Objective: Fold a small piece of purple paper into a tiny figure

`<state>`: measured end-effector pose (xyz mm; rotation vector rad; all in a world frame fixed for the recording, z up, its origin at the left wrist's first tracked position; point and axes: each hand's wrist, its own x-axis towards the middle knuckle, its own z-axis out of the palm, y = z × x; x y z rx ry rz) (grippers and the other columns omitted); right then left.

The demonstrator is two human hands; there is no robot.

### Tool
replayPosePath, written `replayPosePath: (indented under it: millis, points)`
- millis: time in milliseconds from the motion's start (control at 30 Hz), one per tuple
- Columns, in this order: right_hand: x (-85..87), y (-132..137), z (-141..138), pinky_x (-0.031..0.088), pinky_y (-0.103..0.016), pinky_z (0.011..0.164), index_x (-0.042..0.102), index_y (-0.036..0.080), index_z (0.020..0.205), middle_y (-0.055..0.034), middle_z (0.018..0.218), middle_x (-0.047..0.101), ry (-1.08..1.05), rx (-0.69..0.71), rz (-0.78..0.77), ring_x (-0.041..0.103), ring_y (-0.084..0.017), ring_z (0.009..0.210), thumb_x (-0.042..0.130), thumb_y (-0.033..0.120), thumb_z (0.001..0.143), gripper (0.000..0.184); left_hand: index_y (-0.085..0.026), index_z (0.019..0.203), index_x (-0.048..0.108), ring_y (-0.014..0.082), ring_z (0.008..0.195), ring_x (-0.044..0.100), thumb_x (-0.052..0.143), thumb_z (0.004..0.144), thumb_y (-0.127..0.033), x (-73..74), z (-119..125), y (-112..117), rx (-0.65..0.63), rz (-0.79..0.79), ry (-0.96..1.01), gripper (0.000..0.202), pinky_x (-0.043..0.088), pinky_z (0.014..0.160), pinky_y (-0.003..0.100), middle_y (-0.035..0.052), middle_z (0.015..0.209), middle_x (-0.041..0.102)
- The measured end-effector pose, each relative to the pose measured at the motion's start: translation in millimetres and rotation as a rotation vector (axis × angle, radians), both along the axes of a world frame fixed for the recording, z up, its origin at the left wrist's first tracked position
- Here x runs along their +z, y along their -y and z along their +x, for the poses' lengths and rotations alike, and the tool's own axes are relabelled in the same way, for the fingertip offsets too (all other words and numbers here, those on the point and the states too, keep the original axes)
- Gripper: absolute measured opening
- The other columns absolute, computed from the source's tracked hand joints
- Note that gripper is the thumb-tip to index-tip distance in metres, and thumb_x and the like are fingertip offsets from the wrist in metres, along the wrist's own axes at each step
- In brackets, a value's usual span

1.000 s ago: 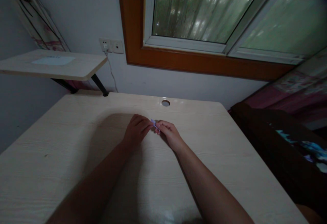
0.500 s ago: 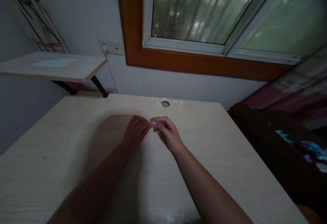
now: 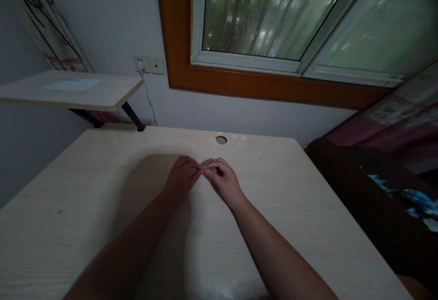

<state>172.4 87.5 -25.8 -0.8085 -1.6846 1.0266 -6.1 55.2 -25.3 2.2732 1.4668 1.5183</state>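
Observation:
Over the far middle of the pale wooden desk (image 3: 273, 190), my two hands meet at the fingertips. Between them is a small, thin purplish thing (image 3: 207, 168), mostly hidden by the fingers and too small to name. My left hand (image 3: 182, 174) is closed, pinching its left end between thumb and fingers. The thumb and forefinger of my right hand (image 3: 224, 179) are pressed together on its right part.
A round cable hole (image 3: 221, 140) lies beyond my hands near the desk's back edge. At left a raised shelf (image 3: 119, 88) on black legs carries a paper sheet (image 3: 72, 84). A white cord (image 3: 149, 97) hangs from the wall socket (image 3: 140, 63). Dark furniture stands right of the desk.
My right hand has shifted slightly left, its fingertips now closer to my left ones. Less of the purplish thing shows between them. My left hand has hardly moved.

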Motion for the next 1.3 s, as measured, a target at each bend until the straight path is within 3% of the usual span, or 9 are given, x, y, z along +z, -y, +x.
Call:
replayPosePath:
  millis: [633, 1000, 1300]
  points:
    - [1.3, 3.0, -1.1, 0.045, -0.033, 0.073, 0.071, 0.026, 0.087, -0.0035, 0.086, 0.065, 0.087, -0.057, 0.118, 0.059, -0.02, 0.081, 0.068, 0.035, 0.089, 0.009, -0.021, 0.084, 0.061, 0.0195, 0.087, 0.059, 0.068, 0.087, -0.02, -2.9, 0.9, -0.4, -0.01, -0.088, 0.015, 0.008, 0.05, 0.081, 0.035, 0.0033, 0.085, 0.063]
    - [2.0, 6.2, -1.8, 0.047, -0.036, 0.08, 0.066, 0.024, 0.091, -0.0059, 0.093, 0.064, 0.18, -0.043, 0.228, 0.059, -0.022, 0.091, 0.058, 0.025, 0.094, 0.008, -0.021, 0.086, 0.056, 0.0212, 0.087, 0.056, 0.056, 0.092, -0.021, 3.1, 5.9, 7.3, -0.027, -0.182, -0.09, 0.007, 0.047, 0.08, 0.036, 0.0044, 0.087, 0.058]
    - [-1.4, 5.4, -2.8, 0.048, -0.035, 0.08, 0.065, 0.023, 0.092, -0.0053, 0.092, 0.063, 0.196, -0.089, 0.269, 0.059, -0.021, 0.089, 0.057, 0.021, 0.094, 0.008, -0.021, 0.086, 0.055, 0.0197, 0.086, 0.057, 0.055, 0.093, -0.022, 1.2, 6.2, 5.3, -0.019, -0.247, -0.064, 0.007, 0.047, 0.078, 0.033, 0.0037, 0.089, 0.059]
